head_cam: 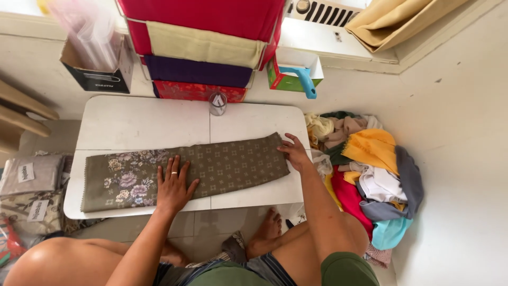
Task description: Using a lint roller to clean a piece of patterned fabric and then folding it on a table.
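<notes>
A long olive-brown cloth, folded into a strip with a small cross pattern and pink flowers at its left end, lies across a low white table. My left hand presses flat on the cloth near its middle, fingers spread. My right hand rests on the cloth's right end, fingers apart at the table's right edge. Neither hand grips anything.
A small clear glass stands at the table's far edge. Behind it hang red, cream and purple folded fabrics. A heap of mixed coloured clothes lies on the floor to the right. Packaged cloths lie at left. My knees and foot sit below the table.
</notes>
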